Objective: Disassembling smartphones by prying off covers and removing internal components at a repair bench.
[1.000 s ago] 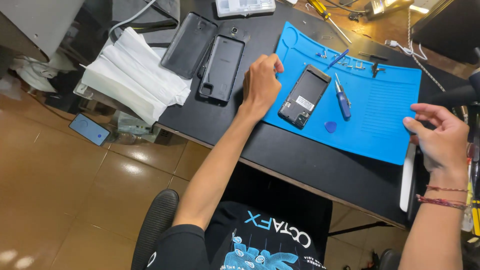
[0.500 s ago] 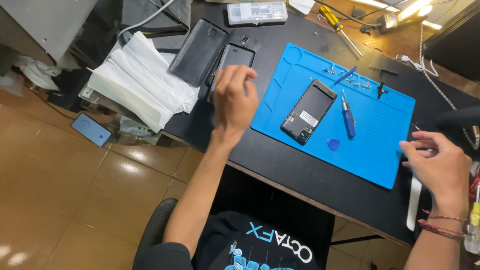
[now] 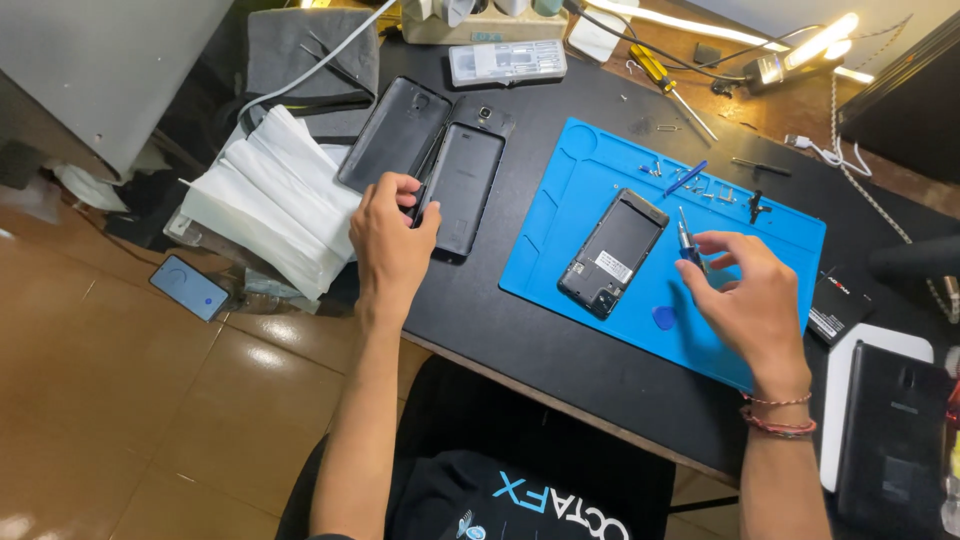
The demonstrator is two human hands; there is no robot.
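Head view: the left hand (image 3: pixel 392 240) pinches the near edge of a dark phone frame (image 3: pixel 462 190) on the counter (image 3: pixel 520 330) — fingertips hidden. The right hand (image 3: pixel 748 300) closes on a blue screwdriver (image 3: pixel 687 243), mostly covered — opened phone (image 3: pixel 612 252) lies left on the blue mat (image 3: pixel 760 215).

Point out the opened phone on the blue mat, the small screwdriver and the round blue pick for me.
Opened phone (image 3: pixel 613 252), head view, middle of its exposed back.
Small screwdriver (image 3: pixel 686 240), head view, shaft above the right hand's fingers.
Round blue pick (image 3: pixel 664 317), head view, its centre, on the mat.
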